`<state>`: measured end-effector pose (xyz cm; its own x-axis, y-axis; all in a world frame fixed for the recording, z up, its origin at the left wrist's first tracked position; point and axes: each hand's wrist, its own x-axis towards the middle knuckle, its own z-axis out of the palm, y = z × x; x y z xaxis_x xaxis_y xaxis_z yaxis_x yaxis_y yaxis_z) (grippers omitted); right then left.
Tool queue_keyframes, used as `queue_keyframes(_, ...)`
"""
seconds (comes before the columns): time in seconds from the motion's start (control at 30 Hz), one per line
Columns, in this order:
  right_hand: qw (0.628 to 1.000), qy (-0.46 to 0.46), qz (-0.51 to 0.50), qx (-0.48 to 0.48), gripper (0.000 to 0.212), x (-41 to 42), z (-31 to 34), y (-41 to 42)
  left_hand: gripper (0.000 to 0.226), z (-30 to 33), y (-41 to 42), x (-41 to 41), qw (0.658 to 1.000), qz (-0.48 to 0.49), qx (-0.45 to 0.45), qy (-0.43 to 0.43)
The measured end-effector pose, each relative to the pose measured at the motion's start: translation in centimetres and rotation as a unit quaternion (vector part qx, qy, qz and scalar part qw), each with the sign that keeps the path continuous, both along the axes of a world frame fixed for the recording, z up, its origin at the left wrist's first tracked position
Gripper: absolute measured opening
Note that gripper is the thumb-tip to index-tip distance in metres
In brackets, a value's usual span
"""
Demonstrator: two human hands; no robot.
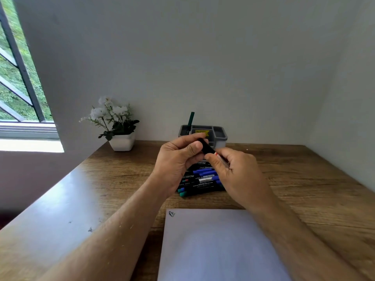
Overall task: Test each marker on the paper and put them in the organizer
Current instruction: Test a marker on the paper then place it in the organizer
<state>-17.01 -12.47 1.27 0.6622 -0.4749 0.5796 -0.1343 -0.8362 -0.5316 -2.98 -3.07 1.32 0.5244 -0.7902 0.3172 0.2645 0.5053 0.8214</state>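
Both hands hold one black marker [208,148] above the pile. My left hand [178,161] pinches its black cap end, and my right hand [235,171] grips its barrel, which shows a red and white band. Beneath the hands lies a pile of several markers [199,182] in blue, black and teal on the wooden desk. A white sheet of paper [219,246] lies near me with a small scribble [171,214] in its top left corner. The grey organizer [220,133] stands against the wall with one dark green marker [190,119] upright in its left compartment.
A white pot with white flowers [119,126] stands at the back left of the desk [121,179]. A window [18,78] is at the far left. Walls close off the back and right side of the desk.
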Motion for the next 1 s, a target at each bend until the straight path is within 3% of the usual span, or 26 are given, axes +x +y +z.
queue_keyframes(0.4,0.994,-0.018,-0.048,-0.092,0.035,0.0,0.5,0.6,0.019,0.4,0.1,-0.3,0.999,-0.021,-0.04,0.003)
queue_keyframes(0.57,0.994,-0.019,-0.064,-0.087,0.044,0.3,0.8,1.3,0.02,0.5,0.2,-0.2,0.999,-0.006,-0.041,0.003)
queue_keyframes(0.8,0.992,-0.014,-0.09,-0.082,0.041,0.4,0.6,2.0,0.019,0.4,0.3,-0.2,0.999,-0.009,-0.03,-0.004)
queue_keyframes(1.0,0.992,-0.014,-0.103,-0.07,0.041,-0.1,0.5,1.6,0.019,0.7,0.6,1.2,0.996,0.03,-0.076,0.042)
